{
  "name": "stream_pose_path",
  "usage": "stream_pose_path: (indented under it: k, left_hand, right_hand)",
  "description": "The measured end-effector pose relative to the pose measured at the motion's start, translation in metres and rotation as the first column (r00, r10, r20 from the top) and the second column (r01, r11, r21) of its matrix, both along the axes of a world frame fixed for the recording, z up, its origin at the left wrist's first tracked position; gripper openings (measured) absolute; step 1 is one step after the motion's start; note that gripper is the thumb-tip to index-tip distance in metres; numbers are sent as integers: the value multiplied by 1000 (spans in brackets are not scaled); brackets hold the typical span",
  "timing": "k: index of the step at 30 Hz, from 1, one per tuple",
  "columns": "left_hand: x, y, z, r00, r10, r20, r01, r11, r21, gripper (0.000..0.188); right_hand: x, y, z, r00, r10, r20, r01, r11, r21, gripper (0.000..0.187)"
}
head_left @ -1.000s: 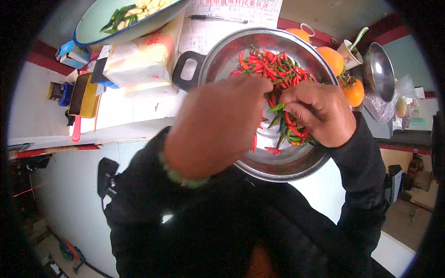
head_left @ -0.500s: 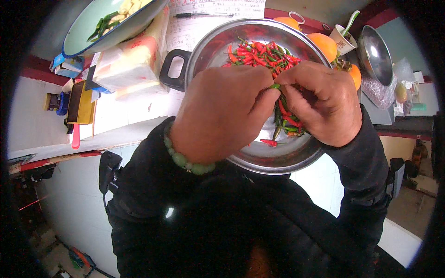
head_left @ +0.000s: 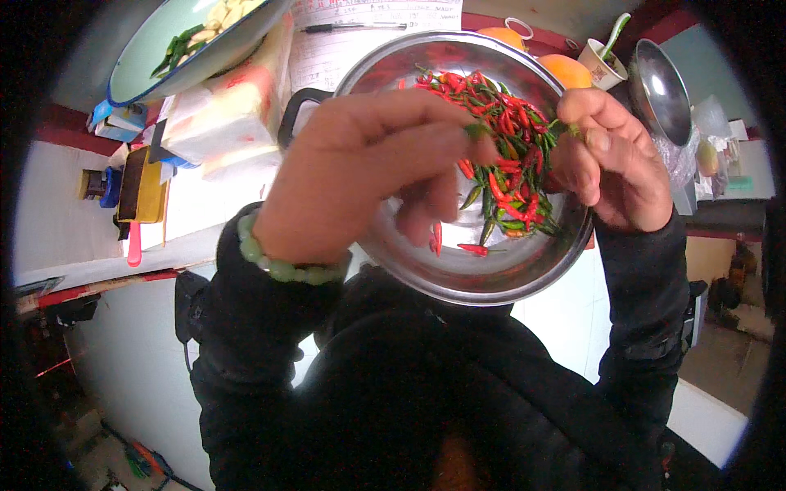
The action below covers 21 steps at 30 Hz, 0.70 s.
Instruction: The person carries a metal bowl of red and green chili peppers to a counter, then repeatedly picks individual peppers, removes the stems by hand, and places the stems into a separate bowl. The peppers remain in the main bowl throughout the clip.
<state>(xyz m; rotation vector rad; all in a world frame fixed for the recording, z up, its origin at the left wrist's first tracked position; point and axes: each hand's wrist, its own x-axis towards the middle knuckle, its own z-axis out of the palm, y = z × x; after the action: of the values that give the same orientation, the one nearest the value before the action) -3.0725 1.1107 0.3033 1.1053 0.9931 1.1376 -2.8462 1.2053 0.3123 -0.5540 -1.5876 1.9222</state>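
A steel pan [head_left: 532, 288] holds a heap of small red and green chillies [head_left: 508, 114], some lying loose near its front. Over the pan's left side is my left hand [head_left: 368, 159], a green bead bracelet on its wrist. Its thumb and forefinger pinch a green chilli [head_left: 476, 131], slightly blurred and partly covered by the fingers. My right hand [head_left: 618, 159] sits above the pan's right rim, fingers curled, with a small green chilli stem [head_left: 573, 129] between thumb and forefinger. The two hands are apart, the heap showing between them.
An enamel basin [head_left: 131, 90] with garlic cloves and green chillies rests on a plastic-wrapped pack [head_left: 233, 114] at the far left. Behind the pan lie a pen [head_left: 352, 27], written paper and orange fruits [head_left: 565, 72]. A paper cup [head_left: 602, 69] and a metal bowl [head_left: 661, 90] stand right.
My hands, together over the pan before, have moved apart, the left to the left and the right to the right. The green chilli is now in the left, its stem in the right.
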Motion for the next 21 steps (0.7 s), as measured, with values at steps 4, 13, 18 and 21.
stream_pose_path:
  k: [4, 13, 18, 21]
  left_hand:
    - [-8, -1, -6, 978, 27, 205, -4, 994, -109, 29]
    - [-11, 0, -22, 869, 69, 490, 74, 961, -267, 24]
    - [-12, -4, -23, 883, 69, 463, 23, 981, -191, 18]
    - [-14, -5, -23, 892, 149, 427, -87, 983, -161, 18]
  right_hand:
    - [25, 8, -6, 986, -56, 159, 86, 979, -184, 22]
    - [25, -1, -26, 581, -391, 714, -289, 721, 630, 12]
    - [2, -14, -20, 117, -389, 914, -710, 610, 351, 19]
    - [-10, -22, -18, 370, -27, 929, -729, 612, 308, 25]
